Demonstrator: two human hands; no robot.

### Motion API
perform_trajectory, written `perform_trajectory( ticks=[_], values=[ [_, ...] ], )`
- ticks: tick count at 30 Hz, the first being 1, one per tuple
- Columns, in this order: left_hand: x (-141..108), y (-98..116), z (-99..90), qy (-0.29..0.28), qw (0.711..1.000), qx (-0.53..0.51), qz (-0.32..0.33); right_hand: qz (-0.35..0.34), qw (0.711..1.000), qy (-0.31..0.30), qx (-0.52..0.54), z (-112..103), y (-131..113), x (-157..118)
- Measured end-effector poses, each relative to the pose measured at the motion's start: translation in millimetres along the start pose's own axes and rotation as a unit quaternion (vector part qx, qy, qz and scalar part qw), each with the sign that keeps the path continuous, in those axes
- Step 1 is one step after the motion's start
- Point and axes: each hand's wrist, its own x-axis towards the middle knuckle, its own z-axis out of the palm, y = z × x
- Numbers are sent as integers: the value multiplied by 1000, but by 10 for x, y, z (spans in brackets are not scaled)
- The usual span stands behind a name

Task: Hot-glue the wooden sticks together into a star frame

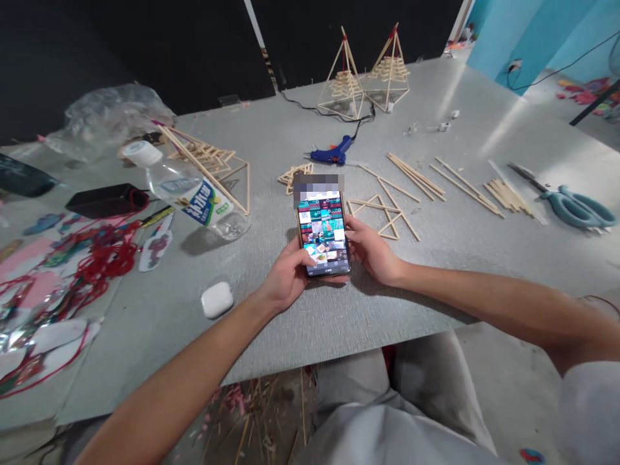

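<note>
A phone (323,236) with a lit screen of small pictures is held upright above the grey table (310,329). Its lower left side rests in my left hand (288,274), whose thumb lies over the screen's bottom left corner. My right hand (372,252) grips the phone's right edge, the fingers partly hidden behind it. Just beyond the phone are a small stick shape (294,175) and a blue glue gun (333,152). A star-like stick frame (382,213) lies right of the phone.
A plastic bottle (194,197), a white case (217,300) and red cords (113,258) are at the left. Wooden sticks (416,175) and scissors (566,203) lie at the right. Two stick pyramids (345,81) (391,71) stand at the back.
</note>
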Motion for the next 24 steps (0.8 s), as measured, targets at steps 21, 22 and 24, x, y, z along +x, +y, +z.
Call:
perform_trajectory(
  ticks=[21,22,24],
  values=[
    [77,-28,-10,-49,998,-36,13,-73,991,-76,-86,-86,125,-10],
    [79,-30,-10,-49,998,-35,13,-71,991,-75,-88,-86,122,-12],
    [81,-32,-11,-49,998,-34,13,-68,991,-75,-91,-88,121,-15]
  ],
)
